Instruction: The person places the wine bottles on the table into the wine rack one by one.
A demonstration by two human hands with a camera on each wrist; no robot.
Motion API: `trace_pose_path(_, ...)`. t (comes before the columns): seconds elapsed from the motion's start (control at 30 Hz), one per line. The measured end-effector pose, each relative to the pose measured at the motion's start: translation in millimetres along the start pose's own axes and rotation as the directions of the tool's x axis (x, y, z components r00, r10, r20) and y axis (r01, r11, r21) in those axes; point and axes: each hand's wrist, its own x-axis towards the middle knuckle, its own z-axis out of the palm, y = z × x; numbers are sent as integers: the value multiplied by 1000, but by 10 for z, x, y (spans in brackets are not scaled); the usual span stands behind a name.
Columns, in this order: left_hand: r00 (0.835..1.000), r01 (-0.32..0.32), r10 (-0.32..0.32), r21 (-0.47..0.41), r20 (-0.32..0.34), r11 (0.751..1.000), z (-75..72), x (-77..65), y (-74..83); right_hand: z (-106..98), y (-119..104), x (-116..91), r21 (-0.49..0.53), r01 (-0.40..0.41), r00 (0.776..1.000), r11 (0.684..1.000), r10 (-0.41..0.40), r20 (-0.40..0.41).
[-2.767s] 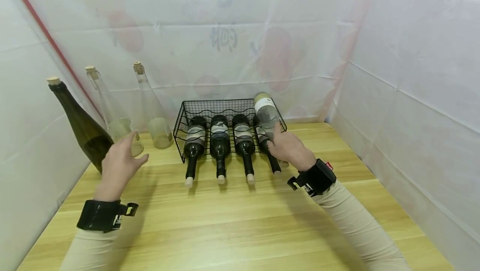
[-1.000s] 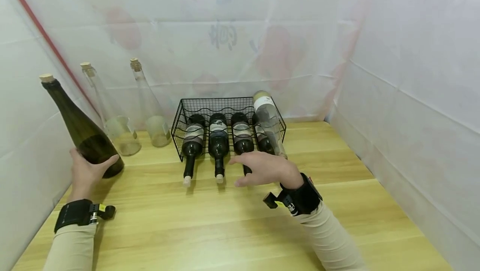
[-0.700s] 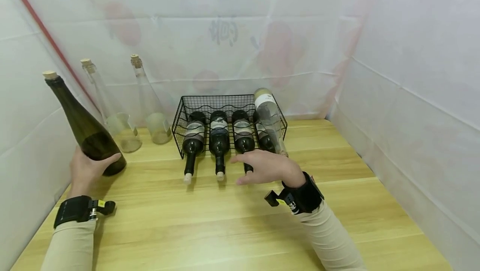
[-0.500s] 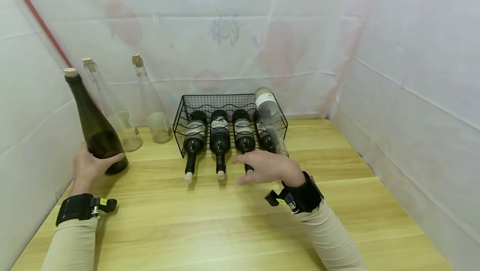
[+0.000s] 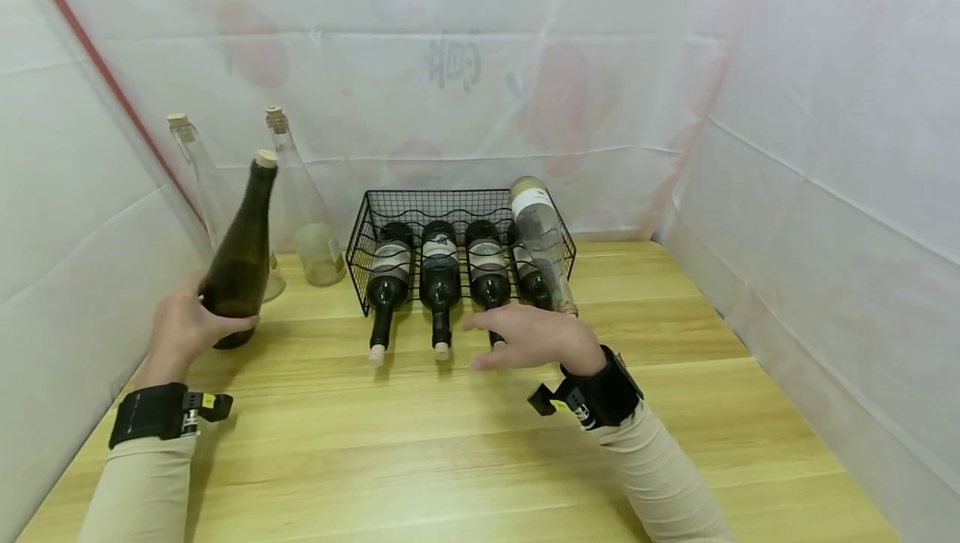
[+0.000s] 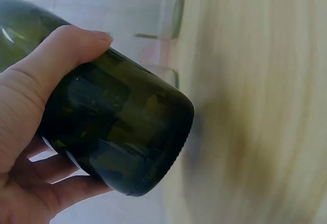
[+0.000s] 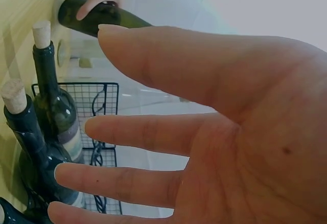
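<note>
My left hand [image 5: 180, 328] grips a corked dark green wine bottle [image 5: 242, 263] low on its body, thumb across the near side. The bottle tilts, with its neck leaning right. In the left wrist view its base [image 6: 153, 147] stands off the tabletop, above a shadow. My right hand [image 5: 536, 339] hovers palm down, fingers extended, in front of a black wire rack [image 5: 450, 208], covering some bottle necks. Several dark corked bottles [image 5: 439, 276] lie side by side in the rack, necks forward. A clear bottle [image 5: 536, 222] lies on top at the rack's right end.
Two clear corked bottles stand at the back left: one [image 5: 318, 251] is beside the rack, the other [image 5: 201, 180] partly behind the green bottle. White fabric walls [image 5: 810, 151] border the wooden table [image 5: 450, 460] at the back and sides.
My left hand has reached the green bottle, gripped it and swung its neck from leaning left to leaning right. My right hand has left the clear bottle, moved left, then stayed still.
</note>
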Motion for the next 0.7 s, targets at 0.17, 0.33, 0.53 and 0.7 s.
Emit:
trace_pose_path(0.17,992,-123,123,26,8,992,-26,30,144,26,1,43,-5,7,1000,1000,-7,-6)
trace_pose_path(0.33,981,-195,193,41,31,980,-40,42,278,46,12,70,-3,9,999,1000,-9,-33)
trace_pose_path(0.53,960,-277,273,83,55,957,-77,42,446,75,5,88,72,-54,995,996,59,-75)
trace_pose_path(0.7,936,-352,347,146,61,925,-122,44,613,71,-12,103,111,-78,990,991,90,-111)
